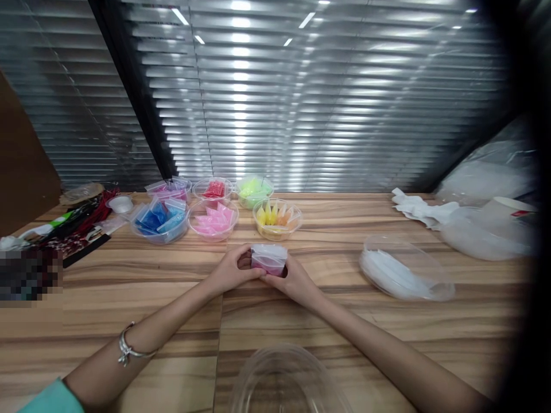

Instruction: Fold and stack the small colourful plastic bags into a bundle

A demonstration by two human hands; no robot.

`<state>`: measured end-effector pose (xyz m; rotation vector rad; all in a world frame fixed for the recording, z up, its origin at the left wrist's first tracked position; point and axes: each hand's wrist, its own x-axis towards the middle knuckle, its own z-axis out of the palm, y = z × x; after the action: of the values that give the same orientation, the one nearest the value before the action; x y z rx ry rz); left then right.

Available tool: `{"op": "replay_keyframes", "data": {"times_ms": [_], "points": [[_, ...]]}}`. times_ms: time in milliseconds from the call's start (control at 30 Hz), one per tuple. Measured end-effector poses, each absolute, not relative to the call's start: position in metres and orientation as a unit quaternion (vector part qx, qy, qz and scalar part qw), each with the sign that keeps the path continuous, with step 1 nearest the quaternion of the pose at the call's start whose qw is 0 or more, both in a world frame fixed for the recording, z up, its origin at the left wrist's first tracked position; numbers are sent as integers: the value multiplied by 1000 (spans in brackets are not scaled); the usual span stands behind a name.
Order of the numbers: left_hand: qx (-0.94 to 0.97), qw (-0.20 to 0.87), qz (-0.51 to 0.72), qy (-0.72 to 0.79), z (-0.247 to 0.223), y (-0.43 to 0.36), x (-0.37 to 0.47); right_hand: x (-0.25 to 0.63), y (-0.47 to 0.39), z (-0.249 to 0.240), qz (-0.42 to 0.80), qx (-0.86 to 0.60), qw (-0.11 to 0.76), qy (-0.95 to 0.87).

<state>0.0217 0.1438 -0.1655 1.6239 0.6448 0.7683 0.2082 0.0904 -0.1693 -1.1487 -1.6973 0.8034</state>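
Both hands meet around a small clear zip bag (269,259) with pink contents, held upright just above the wooden table. My left hand (235,268) grips its left side, thumb across the front. My right hand (297,279) closes on its right side and lower edge. Beyond them stand a clear bowl of yellow and orange bags (278,219) and a clear bowl of light pink bags (214,219). What lies behind the held bag is hidden.
Further bowls hold blue bags (159,221), purple bags (170,189), red bags (214,189) and lime bags (255,190). An oval clear container (404,269) with white pieces sits right. A clear container (288,378) is nearest me. Dark red cords (92,215) lie left.
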Motion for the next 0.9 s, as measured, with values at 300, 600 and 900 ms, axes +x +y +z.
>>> {"op": "replay_keyframes", "data": {"times_ms": [300,600,900], "points": [[687,598,334,242,-157,145,24,207,94,-162,342,-436,442,-706],[706,553,362,254,-156,147,26,242,85,-100,274,-483,321,-767],[717,551,352,242,-154,143,25,200,-20,-32,213,-265,123,-932]]}}
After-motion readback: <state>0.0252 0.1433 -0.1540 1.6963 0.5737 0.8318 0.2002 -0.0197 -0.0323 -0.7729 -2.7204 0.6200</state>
